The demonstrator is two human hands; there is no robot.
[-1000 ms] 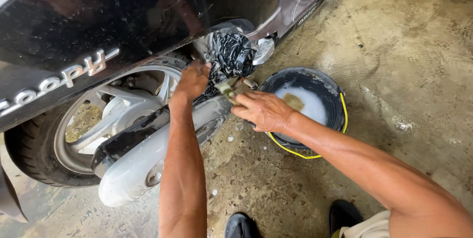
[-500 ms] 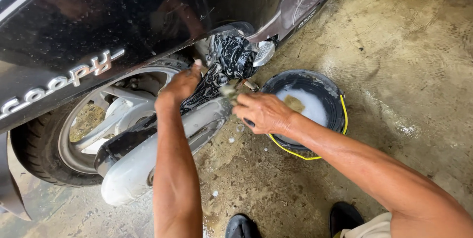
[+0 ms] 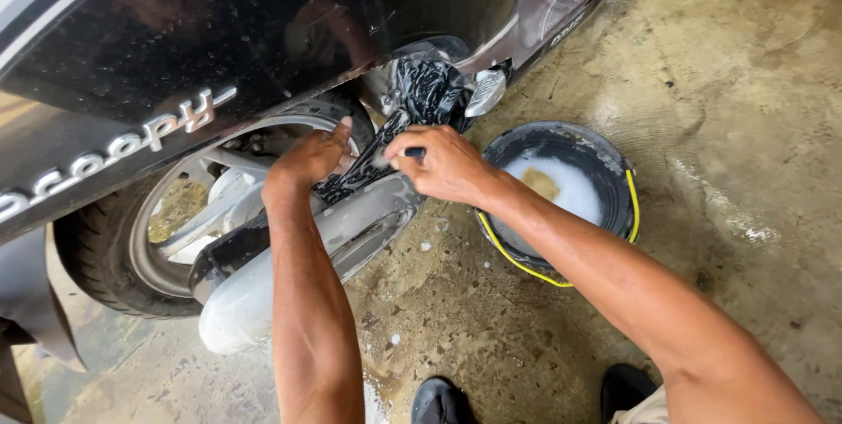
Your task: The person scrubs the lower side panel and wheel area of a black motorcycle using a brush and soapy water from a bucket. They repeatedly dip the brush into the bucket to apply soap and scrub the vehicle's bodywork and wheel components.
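Now right hand [image 3: 447, 165] nearer left hand [image 3: 311, 159]

The left hand [image 3: 311, 159] hides its fingers behind the soapy engine part [image 3: 412, 113].

Two bare forearms reaching forward, left hand [image 3: 314, 159] knuckles up with fingers curled and wrist bent, right hand [image 3: 443, 163] just beside it, fingers closed in a grip, right arm stretched out long
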